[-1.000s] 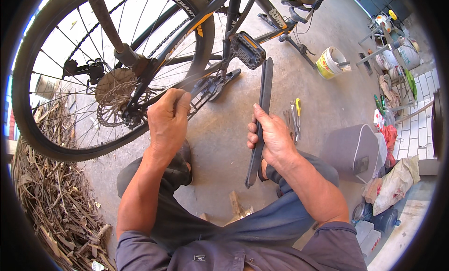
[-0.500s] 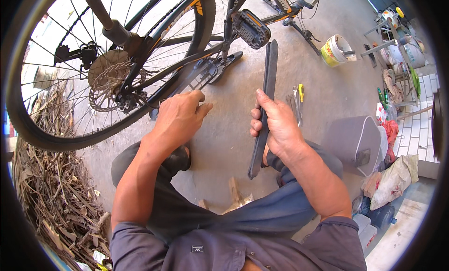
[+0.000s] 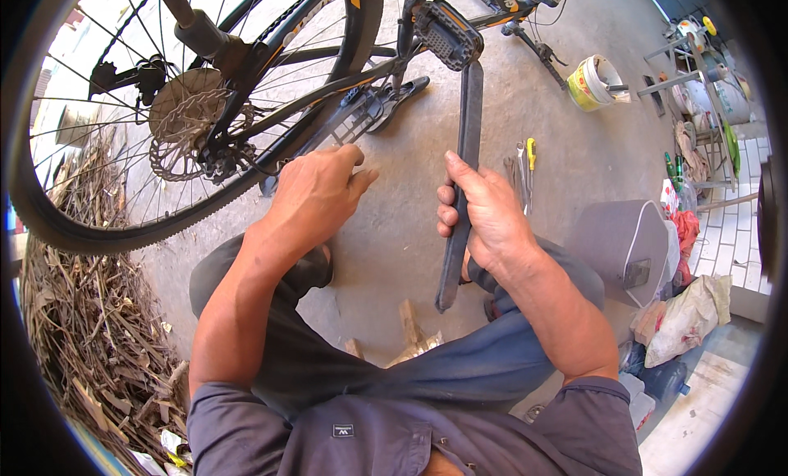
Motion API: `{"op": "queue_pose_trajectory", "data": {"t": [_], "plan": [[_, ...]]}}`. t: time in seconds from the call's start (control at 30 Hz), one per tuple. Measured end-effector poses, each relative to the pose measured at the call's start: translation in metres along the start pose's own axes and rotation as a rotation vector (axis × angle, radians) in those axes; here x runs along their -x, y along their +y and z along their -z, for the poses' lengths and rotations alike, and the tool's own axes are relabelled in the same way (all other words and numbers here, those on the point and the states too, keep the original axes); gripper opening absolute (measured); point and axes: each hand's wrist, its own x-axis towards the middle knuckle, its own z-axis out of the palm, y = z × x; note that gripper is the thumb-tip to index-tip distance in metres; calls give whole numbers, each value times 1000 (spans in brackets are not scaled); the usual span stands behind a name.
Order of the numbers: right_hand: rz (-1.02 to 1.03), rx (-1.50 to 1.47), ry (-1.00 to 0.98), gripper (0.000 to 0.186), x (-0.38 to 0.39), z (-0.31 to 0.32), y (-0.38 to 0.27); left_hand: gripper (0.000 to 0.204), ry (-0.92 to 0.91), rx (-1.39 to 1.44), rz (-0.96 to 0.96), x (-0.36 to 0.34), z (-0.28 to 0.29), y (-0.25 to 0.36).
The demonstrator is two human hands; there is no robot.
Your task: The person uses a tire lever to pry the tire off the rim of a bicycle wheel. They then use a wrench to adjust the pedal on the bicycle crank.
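The right hand (image 3: 497, 221) grips a long black strip (image 3: 470, 119); the left hand (image 3: 316, 195) is near a bicycle wheel (image 3: 182, 107).

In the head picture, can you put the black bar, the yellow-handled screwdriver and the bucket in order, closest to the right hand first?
Starting from the right hand:
1. Black bar: gripped in that hand.
2. Yellow-handled screwdriver: on the floor, a little ahead and to the right.
3. Bucket: on the floor, farther ahead and farther right.
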Motion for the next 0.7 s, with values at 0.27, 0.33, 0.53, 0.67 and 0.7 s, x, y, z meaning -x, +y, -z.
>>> {"op": "queue_pose_trajectory", "data": {"t": [0.27,0.33,0.53,0.67,0.7], "plan": [[-17,13,-11,29,0,-2,4,24,-11,22,3,0,0,0],[-19,8,-23,29,1,-2,5,24,-11,33,1,1,0,0],[-22,12,-36,29,0,-1,5,24,-17,38,6,1,1,1],[-23,20,-29,29,1,-1,5,24,-22,30,15,1,1,3],[-23,21,-26,29,1,-1,5,24,-20,26,13,1,0,3]]}}
